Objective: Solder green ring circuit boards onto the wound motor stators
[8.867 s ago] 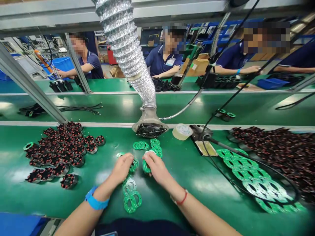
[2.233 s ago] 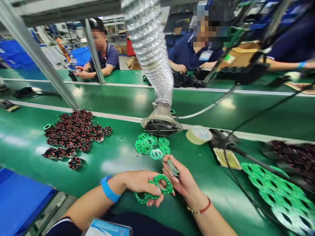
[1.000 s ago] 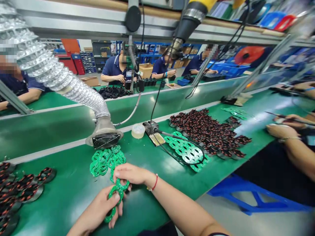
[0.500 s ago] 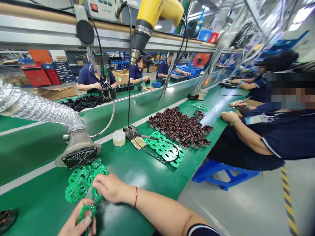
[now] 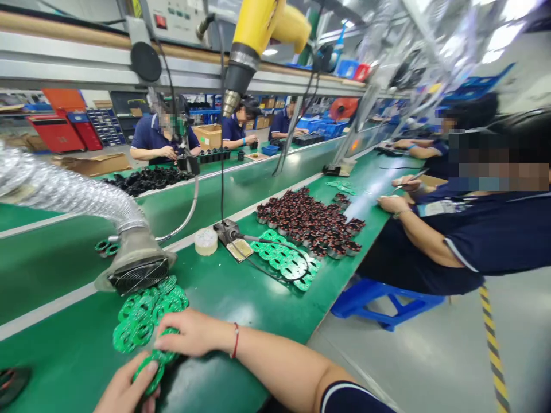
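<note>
My left hand (image 5: 127,385), at the bottom of the view, pinches a ring-shaped green circuit board (image 5: 151,376) between thumb and fingers. Just above it, my right hand (image 5: 191,332), with a red string bracelet at the wrist, has its thumb and fingers closed on another ring-shaped circuit board (image 5: 169,351). The two boards are close together; whether they touch I cannot tell. Beyond my hands lies a loose pile of similar boards (image 5: 133,315) on the green bench, below the mouth of a fume extractor (image 5: 140,275).
A soldering iron stand (image 5: 227,230) and a tape roll (image 5: 206,241) sit ahead. Right of them are rows of green boards (image 5: 275,252) and many copper-wound motor parts (image 5: 310,218). A yellow heat gun (image 5: 253,34) hangs overhead. A co-worker (image 5: 482,223) sits on the right.
My right hand has brought its board down toward my left hand, and the left hand's board has tilted. Ring-shaped parts have come into sight behind the extractor. The view has shifted slightly.
</note>
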Available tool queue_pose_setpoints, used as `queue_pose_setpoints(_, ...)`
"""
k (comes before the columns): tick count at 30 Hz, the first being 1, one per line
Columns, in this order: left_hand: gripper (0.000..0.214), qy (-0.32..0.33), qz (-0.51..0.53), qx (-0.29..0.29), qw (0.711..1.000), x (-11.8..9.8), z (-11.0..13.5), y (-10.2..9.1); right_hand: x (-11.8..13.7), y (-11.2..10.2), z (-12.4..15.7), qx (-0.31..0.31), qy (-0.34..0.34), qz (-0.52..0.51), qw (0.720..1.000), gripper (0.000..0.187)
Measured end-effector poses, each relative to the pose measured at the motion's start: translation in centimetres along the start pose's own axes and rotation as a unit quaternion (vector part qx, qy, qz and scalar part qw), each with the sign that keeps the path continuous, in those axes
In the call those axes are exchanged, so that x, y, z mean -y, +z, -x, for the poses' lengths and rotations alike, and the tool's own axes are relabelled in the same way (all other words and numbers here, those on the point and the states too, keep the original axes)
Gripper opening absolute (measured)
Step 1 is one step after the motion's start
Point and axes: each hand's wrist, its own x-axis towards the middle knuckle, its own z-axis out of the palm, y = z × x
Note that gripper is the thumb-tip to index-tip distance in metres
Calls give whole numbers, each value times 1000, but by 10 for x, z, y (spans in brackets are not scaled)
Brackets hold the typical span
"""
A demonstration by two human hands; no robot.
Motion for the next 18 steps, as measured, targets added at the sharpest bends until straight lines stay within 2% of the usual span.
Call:
queue_pose_setpoints(2,64,30,16,-21,999,-10,8,4,4,2,3,17,10,-52,998,22)
queue_pose_setpoints(5,69,77,54,10,996,-20,17,11,9,14,7,32,25,-108,993,43)
queue_pose_setpoints(7,63,113,101,12,988,-22,18,10,12,20,11,29,31,-122,992,48)
queue_pose_setpoints(9,61,181,193,-30,964,-21,18,5,14,20,15,17,34,-105,994,52)
queue_pose_setpoints(11,58,207,202,-71,955,-21,17,-2,12,15,18,-6,32,-54,998,54)
queue_pose_setpoints(13,52,201,93,-117,968,-20,14,-8,8,10,21,-17,21,33,999,50)
queue_pose_setpoints(14,48,195,-7,-148,970,-19,11,-9,6,10,22,-10,13,87,996,46)
queue_pose_setpoints(16,41,176,-219,-206,937,-16,5,-8,1,13,24,20,-6,199,980,36)
queue_pose_setpoints(18,35,153,-348,-243,892,-10,-2,-1,-4,20,24,51,-23,301,952,29)
